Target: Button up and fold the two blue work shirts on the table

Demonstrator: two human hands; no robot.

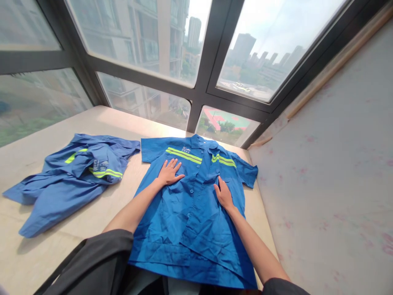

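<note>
A blue short-sleeved work shirt [205, 229] is spread front up before me, its collar toward the window. Yellow-green reflective stripes cross its chest, and buttons run down the front. My left hand [168, 172] rests flat on the chest below the stripe, fingers spread. On the other front panel, my right hand [224, 194] lies on its edge near the pocket, thumb apart from the stretched fingers; some of its fingers are hidden. Neither hand appears to grip the cloth. The shirt's lower hem hangs at the near edge of the surface.
A second blue work shirt [76, 176] with similar stripes lies crumpled to the left on the pale surface [61, 258]. Dark-framed windows [202, 69] stand behind. A flower-patterned wall [331, 176] closes off the right side, close to the shirt's sleeve.
</note>
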